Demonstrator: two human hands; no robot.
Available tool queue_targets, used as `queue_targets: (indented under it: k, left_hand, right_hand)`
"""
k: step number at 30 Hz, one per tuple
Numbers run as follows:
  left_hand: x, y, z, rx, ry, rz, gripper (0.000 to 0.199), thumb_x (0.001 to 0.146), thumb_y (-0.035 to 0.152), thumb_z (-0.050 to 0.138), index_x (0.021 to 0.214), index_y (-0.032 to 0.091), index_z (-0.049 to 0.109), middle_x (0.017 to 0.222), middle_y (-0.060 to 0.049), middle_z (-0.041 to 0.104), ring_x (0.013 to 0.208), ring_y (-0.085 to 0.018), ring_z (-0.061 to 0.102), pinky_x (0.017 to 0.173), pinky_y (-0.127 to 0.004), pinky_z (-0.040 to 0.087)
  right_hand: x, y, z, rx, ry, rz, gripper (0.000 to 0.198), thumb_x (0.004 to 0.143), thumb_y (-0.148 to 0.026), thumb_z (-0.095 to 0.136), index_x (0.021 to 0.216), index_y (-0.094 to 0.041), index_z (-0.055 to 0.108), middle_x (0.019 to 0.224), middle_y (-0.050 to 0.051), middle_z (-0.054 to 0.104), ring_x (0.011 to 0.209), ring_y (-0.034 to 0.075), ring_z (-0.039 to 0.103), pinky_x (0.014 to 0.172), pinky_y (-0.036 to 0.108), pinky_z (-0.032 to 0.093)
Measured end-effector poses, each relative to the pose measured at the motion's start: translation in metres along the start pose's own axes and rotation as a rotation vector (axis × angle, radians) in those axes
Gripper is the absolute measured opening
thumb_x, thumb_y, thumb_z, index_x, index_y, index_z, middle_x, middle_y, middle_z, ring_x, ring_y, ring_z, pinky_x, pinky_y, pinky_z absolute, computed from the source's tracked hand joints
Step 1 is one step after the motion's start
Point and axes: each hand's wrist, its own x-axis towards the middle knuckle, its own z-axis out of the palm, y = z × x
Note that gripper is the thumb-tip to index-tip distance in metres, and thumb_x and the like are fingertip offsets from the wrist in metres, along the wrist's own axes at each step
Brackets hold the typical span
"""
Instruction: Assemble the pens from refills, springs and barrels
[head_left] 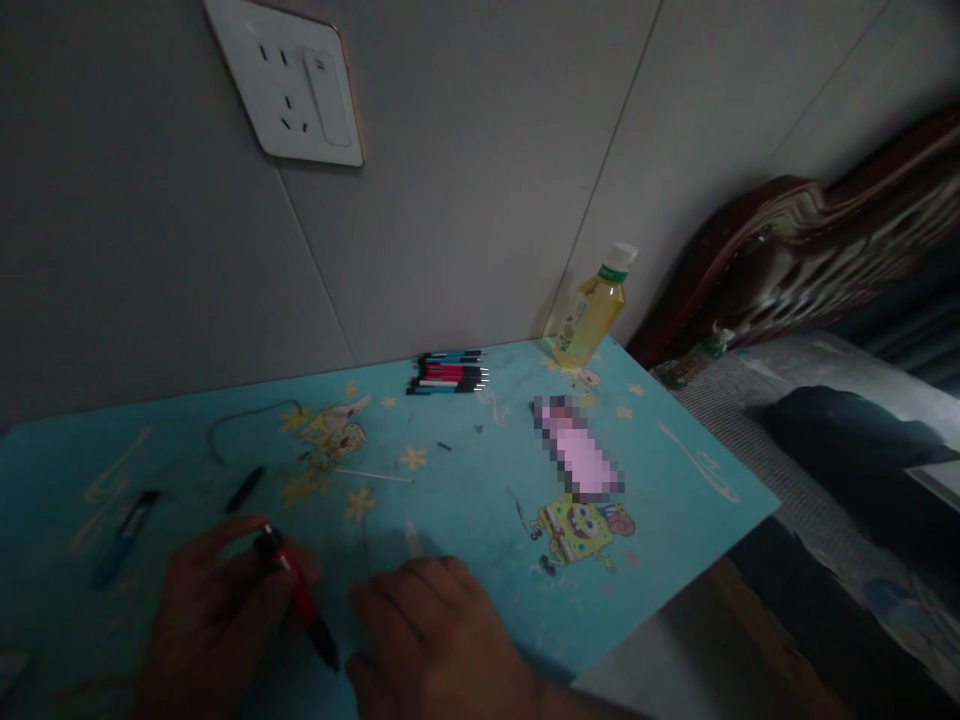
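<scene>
Low on the left, my left hand (217, 610) is closed around a red pen (301, 598) with black end parts, tilted down to the right. My right hand (439, 635) is just right of the pen's lower end, its fingers curled together; what they hold, if anything, is hidden. Beyond my left hand are a blue pen part (124, 540) with a black end and a small black pen piece (245, 489). A thin white refill (375, 476) lies across the table, and a short dark piece (444, 446) sits further right.
Several blue, red and white pens (450, 372) lie in a row by the wall. A yellow drink bottle (590, 315) stands at the back right corner, with a blurred pink phone-shaped item (577, 448) in front. The blue table (675, 510) ends at right, beside a bed (757, 375).
</scene>
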Motion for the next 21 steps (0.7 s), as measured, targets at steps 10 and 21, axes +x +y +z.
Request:
queue_targets:
  k: [10,21]
  left_hand:
    - [-0.01,0.012,0.02,-0.242,-0.173,0.223,0.054,0.082,0.032,0.067,0.121,0.029,0.03,0.08,0.002,0.07,0.047,-0.013,0.06,0.05,-0.028,0.053]
    - [0.054,-0.009,-0.025,0.659,-0.012,0.66,0.024,0.094,0.028,0.046,0.113,0.023,0.06,0.105,-0.007,0.068,0.097,-0.022,0.063,0.089,-0.037,0.049]
  right_hand:
    - [0.027,-0.014,0.005,-0.183,-0.059,0.051,0.025,0.094,-0.022,0.053,0.119,-0.019,0.058,0.087,0.005,0.066,0.078,0.02,0.06,0.072,0.033,0.045]
    - [0.119,0.123,-0.047,-0.814,-0.254,0.357,0.028,0.094,-0.012,0.045,0.11,-0.019,0.068,0.109,0.015,0.064,0.1,0.025,0.059,0.082,0.034,0.043]
